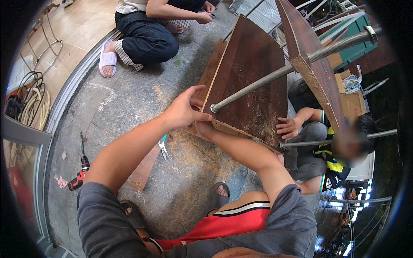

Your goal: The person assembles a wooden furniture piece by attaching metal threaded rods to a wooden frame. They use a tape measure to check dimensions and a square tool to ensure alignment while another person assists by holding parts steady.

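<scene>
My left hand [184, 109] grips the near corner of a dark brown wooden board [254, 81], fingers over its edge, next to the end of a threaded metal rod [258, 84] that passes through the board. My right hand [205, 127] reaches under the same corner and is mostly hidden by the board. The rod runs up to the right through a second, upright board [312, 56]. Another person's hand [287, 127] rests on the first board's lower right edge.
A red cordless drill [80, 174] lies on the concrete at the left, pliers [163, 148] and a wood strip [144, 170] near my knees. Sawdust covers the floor. A person in slippers crouches at the top, another sits at the right. Coiled hoses [30, 105] lie far left.
</scene>
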Tool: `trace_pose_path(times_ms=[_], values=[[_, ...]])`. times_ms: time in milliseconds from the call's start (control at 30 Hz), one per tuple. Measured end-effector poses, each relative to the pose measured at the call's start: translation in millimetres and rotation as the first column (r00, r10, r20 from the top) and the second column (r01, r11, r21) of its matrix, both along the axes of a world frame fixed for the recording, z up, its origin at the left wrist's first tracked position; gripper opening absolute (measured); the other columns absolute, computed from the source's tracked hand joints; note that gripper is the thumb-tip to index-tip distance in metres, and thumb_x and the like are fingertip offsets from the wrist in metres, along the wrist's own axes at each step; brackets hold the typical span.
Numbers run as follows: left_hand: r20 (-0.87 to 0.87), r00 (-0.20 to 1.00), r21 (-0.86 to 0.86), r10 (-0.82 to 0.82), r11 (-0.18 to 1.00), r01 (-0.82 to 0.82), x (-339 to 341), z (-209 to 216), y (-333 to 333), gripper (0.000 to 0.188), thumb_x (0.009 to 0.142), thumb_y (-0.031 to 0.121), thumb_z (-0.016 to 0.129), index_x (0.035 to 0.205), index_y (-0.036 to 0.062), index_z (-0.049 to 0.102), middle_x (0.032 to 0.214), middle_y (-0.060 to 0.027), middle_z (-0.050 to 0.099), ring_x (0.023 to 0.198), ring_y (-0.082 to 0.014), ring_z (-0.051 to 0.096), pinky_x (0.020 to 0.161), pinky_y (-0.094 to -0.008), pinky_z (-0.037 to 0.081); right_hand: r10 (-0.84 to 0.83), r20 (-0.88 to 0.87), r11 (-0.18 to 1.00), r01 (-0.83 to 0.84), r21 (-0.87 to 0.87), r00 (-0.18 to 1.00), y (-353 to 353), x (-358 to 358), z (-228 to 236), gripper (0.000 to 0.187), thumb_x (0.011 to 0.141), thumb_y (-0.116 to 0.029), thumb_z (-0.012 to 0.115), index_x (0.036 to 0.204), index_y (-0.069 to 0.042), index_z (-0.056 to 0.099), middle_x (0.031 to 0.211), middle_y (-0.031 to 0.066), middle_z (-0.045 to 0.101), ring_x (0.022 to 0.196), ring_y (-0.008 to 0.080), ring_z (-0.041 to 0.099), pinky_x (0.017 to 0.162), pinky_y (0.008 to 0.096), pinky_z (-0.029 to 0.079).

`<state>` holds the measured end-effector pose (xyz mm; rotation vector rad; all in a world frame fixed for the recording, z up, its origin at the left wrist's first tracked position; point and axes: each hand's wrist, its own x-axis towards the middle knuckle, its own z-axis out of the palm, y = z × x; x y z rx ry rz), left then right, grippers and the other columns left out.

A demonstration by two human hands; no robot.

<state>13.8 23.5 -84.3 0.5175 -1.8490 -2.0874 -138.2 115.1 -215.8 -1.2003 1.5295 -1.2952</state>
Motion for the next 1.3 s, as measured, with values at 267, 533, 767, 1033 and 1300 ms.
trace_pose_path(times_ms=[267, 533, 767, 1033, 1300], values=[[-0.027, 1.0, 0.035, -0.014, 0.999, 0.015, -3.3, -4.9, -0.7, 0.1, 0.077, 0.002, 0.089, 0.159, 0.0078, 0.032, 0.109, -0.0123, 0.071, 0.1, -0.0194, 0.069, 0.088, -0.0353, 0.057, 0.014, -0.045, 1.0, -0.013, 0.012, 0.999, -0.6, -0.9, -0.6, 0.03, 0.11, -0.018, 0.045, 0.13, 0.0, 0.059, 0.127, 0.0111, 0.065, 0.119, 0.0213, 0.062, 0.1, 0.0353, 0.053], [-0.018, 0.999, 0.031, -0.031, 0.999, 0.032, -6.8, -5.6, -1.8, 0.101, 0.076, 0.009, 0.092, 0.158, 0.0059, 0.033, 0.115, -0.016, 0.069, 0.097, -0.0198, 0.069, 0.086, -0.0352, 0.058, 0.035, -0.059, 0.995, -0.029, 0.099, 0.998, 1.1, -9.3, -0.3, 0.037, 0.112, -0.028, 0.042, 0.137, -0.003, 0.055, 0.13, 0.0098, 0.061, 0.121, 0.02, 0.061, 0.1, 0.0337, 0.053], [-0.033, 0.999, 0.023, -0.024, 0.999, 0.024, -5.3, -6.4, -1.1, 0.099, 0.075, 0.011, 0.093, 0.157, 0.0057, 0.036, 0.116, -0.0168, 0.069, 0.098, -0.0199, 0.068, 0.087, -0.0351, 0.057, 0.018, -0.011, 0.997, -0.017, 0.077, 1.0, 1.2, -8.8, -4.3, 0.031, 0.11, -0.019, 0.045, 0.13, -0.001, 0.06, 0.126, 0.0117, 0.067, 0.119, 0.0231, 0.063, 0.099, 0.0363, 0.054], [-0.017, 1.0, -0.001, -0.018, 1.0, 0.018, -2.7, -7.4, -1.4, 0.099, 0.075, 0.012, 0.093, 0.156, 0.0054, 0.036, 0.116, -0.017, 0.069, 0.098, -0.02, 0.068, 0.087, -0.0347, 0.058, 0.045, -0.154, 0.996, -0.032, 0.083, 0.987, 2.4, -3.5, 8.2, 0.031, 0.111, -0.019, 0.044, 0.13, -0.001, 0.061, 0.124, 0.0114, 0.067, 0.117, 0.0228, 0.064, 0.098, 0.0362, 0.054], [-0.017, 1.0, -0.004, -0.022, 1.0, 0.021, -2.3, -4.3, -0.7, 0.097, 0.077, 0.009, 0.091, 0.156, 0.0038, 0.036, 0.116, -0.017, 0.07, 0.099, -0.02, 0.069, 0.086, -0.0348, 0.058, 0.03, -0.058, 0.997, -0.026, 0.077, 0.998, 2.1, -1.7, 6.5, 0.031, 0.111, -0.019, 0.043, 0.131, 0.0, 0.059, 0.126, 0.0105, 0.066, 0.119, 0.0213, 0.063, 0.1, 0.0354, 0.053]])
